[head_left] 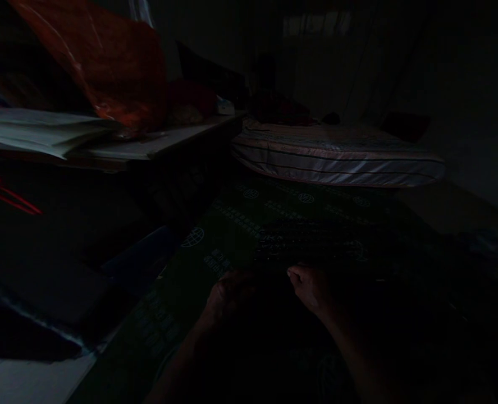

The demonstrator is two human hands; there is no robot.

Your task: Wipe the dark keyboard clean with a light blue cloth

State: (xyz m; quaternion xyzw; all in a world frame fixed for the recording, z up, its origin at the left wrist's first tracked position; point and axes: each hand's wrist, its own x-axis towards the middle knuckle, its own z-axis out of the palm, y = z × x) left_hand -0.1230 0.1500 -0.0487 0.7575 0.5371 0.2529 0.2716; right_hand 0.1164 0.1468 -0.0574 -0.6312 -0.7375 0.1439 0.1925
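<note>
The view is very dark. My left hand [229, 289] is low over the green printed board [236, 224], its fingers curled. To its right, my right hand [308, 285] is closed, thumb and fingers pressed together. Just beyond both hands lies a black item [303, 241] with rows of small shiny flecks; whether it is cloth or plastic I cannot tell. Black material seems to run between and below my hands, but shadow hides its outline and what my fingers grip.
A striped mattress [337, 160] lies at the far end of the board. On the left, a table [160, 143] bears an orange bag [118, 67] and papers [33, 132]. Red cords [8, 193] hang beneath its edge. A blue object [141, 258] is under the table.
</note>
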